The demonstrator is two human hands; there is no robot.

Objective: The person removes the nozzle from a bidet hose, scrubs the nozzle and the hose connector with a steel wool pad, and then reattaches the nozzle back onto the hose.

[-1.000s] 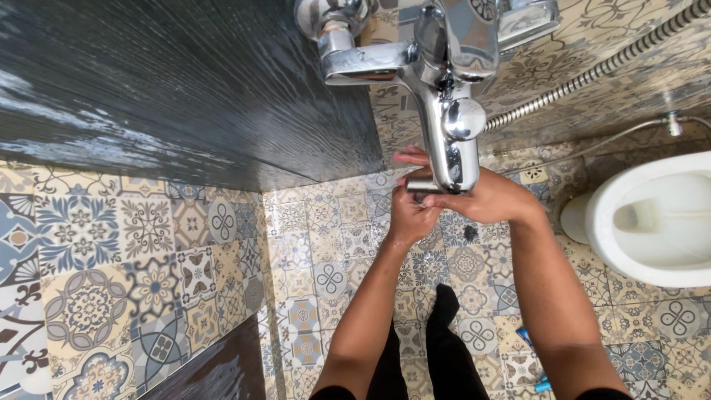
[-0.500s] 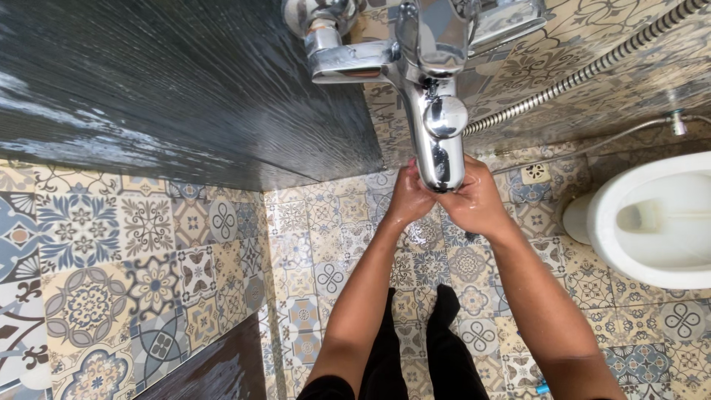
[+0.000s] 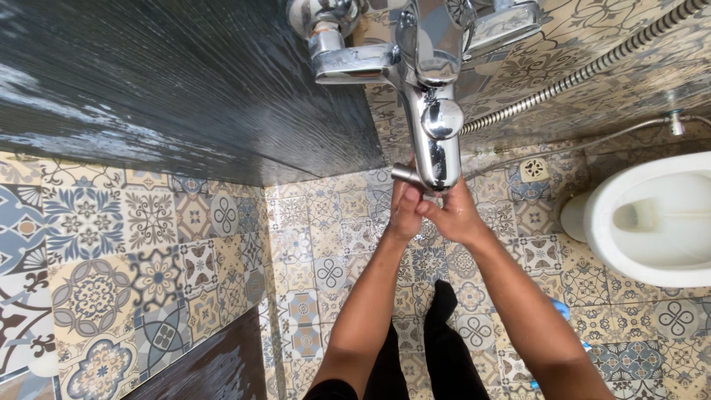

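The chrome tap spout [image 3: 433, 148] juts out from the wall-mounted mixer [image 3: 415, 44], fixed above a patterned tile floor [image 3: 311, 259], and both hands meet under its tip. The left hand [image 3: 406, 211] curls closed around a short silver fitting [image 3: 406, 175] that pokes out sideways at the spout's outlet; the fingers wrap it closely. The right hand [image 3: 453, 215] is cupped against the underside of the spout end, fingers bent and touching the metal, though how firmly it grips cannot be told from this angle.

The spout looks rigid, heavy cast metal, anchored to the mixer, so it likely will not flex. Its polished surface appears smooth and probably slippery, more so if wet. The small fitting seems light and hard, and the best hold on it is probably around its barrel with the fingertips, while the other hand steadies the spout near its end.

A metal shower hose [image 3: 592, 70] runs along the wall, and a white toilet bowl [image 3: 652, 222] stands well apart to the right.
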